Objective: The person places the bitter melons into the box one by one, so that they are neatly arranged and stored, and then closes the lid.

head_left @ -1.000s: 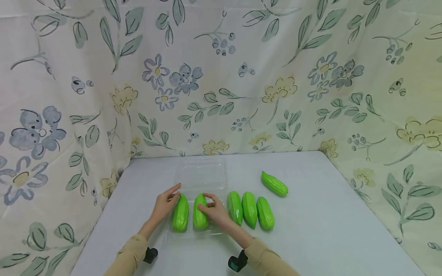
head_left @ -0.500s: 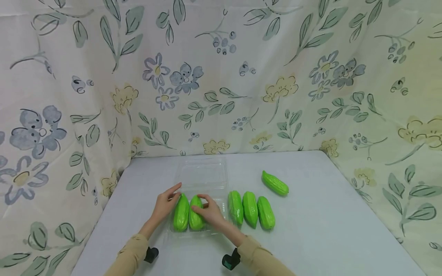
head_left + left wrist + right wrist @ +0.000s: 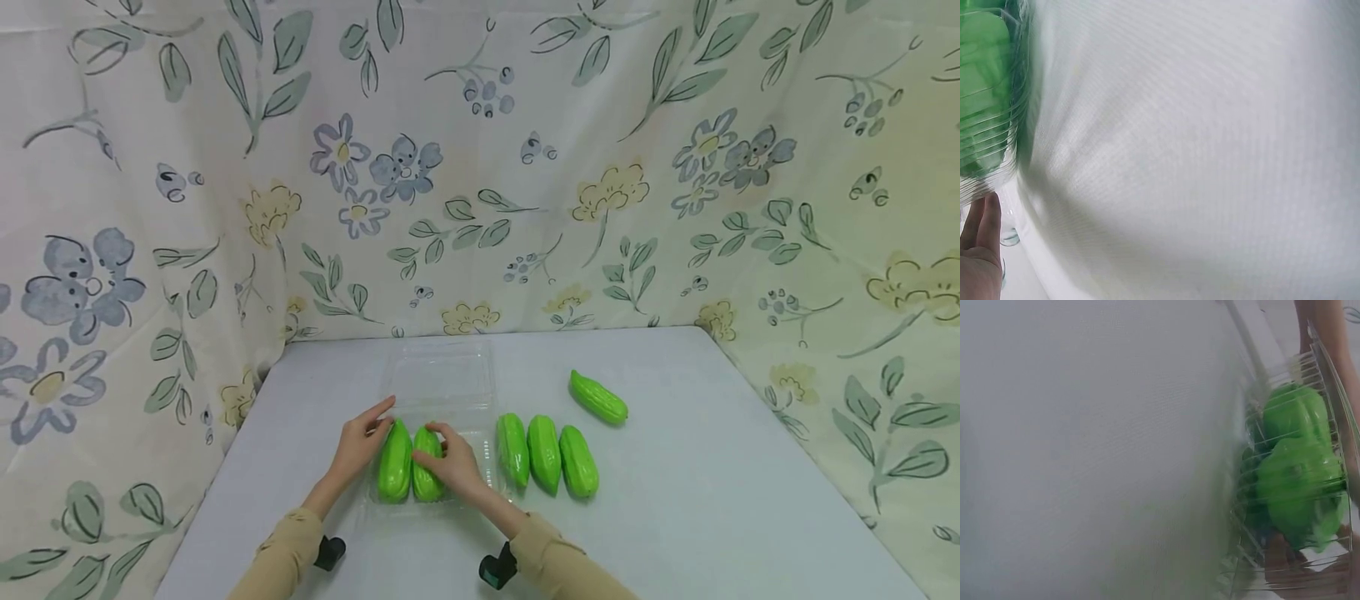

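My right hand [image 3: 459, 465] pinches a glossy, bright green, ridged bitter melon [image 3: 427, 483] between thumb and fingers. It stands lengthwise in an opened clear plastic box [image 3: 468, 498], right beside another bitter melon [image 3: 394, 471] at the box's left side. My left hand [image 3: 354, 450] touches the box's left side near that melon's far tip, its fingers stretched out. In the left wrist view, the fingers [image 3: 988, 222] meet the ribbed clear wall. Through the box wall in the right wrist view, green melon ends [image 3: 1300, 481] show, with part of the right hand below.
To the right of the box, three bitter melons [image 3: 543, 454] lie in a row on the white table [image 3: 712, 467]. One more bitter melon [image 3: 598, 398] lies farther back. The clear lid [image 3: 441, 375] lies folded back behind the box. A floral curtain [image 3: 480, 167] surrounds the table's back and sides.
My right hand has moved the second bitter melon leftward, up against the first one in the box. It barely moves in the last half second. My left hand has stayed in place.
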Demonstrator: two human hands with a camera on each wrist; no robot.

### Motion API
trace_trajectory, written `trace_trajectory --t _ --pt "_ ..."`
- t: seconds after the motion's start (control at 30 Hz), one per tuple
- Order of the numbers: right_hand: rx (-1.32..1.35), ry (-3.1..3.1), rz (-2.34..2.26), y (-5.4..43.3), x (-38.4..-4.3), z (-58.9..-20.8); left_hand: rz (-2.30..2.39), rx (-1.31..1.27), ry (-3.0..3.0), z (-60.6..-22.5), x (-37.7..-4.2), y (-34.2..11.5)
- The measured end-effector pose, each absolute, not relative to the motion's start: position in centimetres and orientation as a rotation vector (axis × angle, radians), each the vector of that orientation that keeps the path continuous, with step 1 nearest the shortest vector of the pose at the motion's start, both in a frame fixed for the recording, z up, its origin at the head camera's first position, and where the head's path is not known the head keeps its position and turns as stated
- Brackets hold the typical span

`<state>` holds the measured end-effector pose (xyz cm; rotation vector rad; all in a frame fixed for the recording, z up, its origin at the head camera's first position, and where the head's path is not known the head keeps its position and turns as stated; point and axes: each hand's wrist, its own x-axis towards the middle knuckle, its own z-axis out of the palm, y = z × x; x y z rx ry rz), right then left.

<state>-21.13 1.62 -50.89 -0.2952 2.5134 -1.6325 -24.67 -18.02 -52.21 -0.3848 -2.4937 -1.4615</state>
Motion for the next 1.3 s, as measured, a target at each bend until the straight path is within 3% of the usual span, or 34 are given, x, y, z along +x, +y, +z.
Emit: trace_trajectory --t 0.17,0.53,0.93,1.3 --pt "-0.293 2.532 -1.600 1.8 -20.9 -50.8 -1.472 -0.397 -2.501 -50.1 -23.5 -17.4" --pt "-0.292 2.441 -1.580 3.2 -21.0 -50.7 -1.471 -0.355 -2.498 -52.4 -24.8 -18.0" --pt "-0.322 2.369 -1.624 3.8 -20.6 -50.3 -1.490 -0.366 -2.507 -49.1 -23.1 -17.0" --pt "-0.358 2.378 -1.641 3.7 -20.3 -50.3 -1.493 -0.385 -2.488 -48.9 -22.9 -17.1"
